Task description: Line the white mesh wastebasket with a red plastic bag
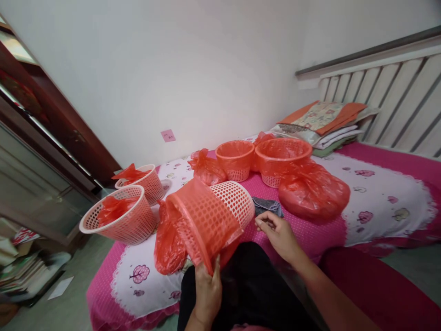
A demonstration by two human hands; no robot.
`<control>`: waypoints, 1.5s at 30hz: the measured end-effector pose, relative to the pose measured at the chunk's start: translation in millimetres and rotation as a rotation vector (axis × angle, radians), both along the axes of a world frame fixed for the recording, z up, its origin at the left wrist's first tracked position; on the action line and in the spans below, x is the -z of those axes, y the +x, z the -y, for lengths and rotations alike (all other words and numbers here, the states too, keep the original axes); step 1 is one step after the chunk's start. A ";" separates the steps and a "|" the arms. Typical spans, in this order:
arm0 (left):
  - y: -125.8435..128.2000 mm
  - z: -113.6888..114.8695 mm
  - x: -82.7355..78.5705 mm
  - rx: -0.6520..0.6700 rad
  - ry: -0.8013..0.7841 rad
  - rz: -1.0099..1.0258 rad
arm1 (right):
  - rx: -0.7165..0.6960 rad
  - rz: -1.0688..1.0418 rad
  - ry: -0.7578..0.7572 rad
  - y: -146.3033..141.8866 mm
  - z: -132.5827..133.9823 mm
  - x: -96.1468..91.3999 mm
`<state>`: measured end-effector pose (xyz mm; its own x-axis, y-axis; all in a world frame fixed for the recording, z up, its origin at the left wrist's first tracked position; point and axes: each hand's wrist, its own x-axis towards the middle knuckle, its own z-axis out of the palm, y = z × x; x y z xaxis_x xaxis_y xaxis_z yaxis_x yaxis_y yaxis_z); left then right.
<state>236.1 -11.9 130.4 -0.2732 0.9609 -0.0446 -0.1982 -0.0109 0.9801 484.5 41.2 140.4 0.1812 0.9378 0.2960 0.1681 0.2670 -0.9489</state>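
Observation:
A pale pink perforated plastic basket (237, 202) lies tilted on its side over my lap, its base toward the right. A red plastic bag (203, 211) is stretched over its rim and part of its side, and a loose bulge of the bag hangs at the left. My left hand (208, 287) grips the bagged rim at the bottom. My right hand (279, 232) is just right of the basket's base, apart from it, with fingers curled in and thumb against them; nothing shows in it. A dark grey cloth (267, 207) lies behind that hand.
Two pink baskets with red bags inside, a nearer basket (138, 225) and a farther basket (155, 186), stand at left. Behind are two bag-lined baskets, a smaller basket (236, 158) and a larger basket (282, 156). A puffed red bag (313, 191) sits right. Folded bedding (320, 122) lies near the radiator (389, 101).

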 end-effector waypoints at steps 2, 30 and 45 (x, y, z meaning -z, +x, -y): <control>-0.5 -1.6 8.2 0.077 0.086 -0.210 | -0.013 -0.037 0.002 -2.5 0.4 -2.9; 2.6 -0.1 14.9 0.612 0.005 -0.487 | -0.302 0.155 -0.058 -58.3 33.4 -18.0; 26.8 -39.6 -35.9 0.057 -0.185 0.334 | -0.540 0.323 -0.152 -73.2 54.1 -19.5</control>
<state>262.9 27.7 166.3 -0.1607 0.9416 -0.2960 -0.5024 0.1801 0.8457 411.4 -13.0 159.9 -0.4035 0.9079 0.1136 0.3316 0.2609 -0.9066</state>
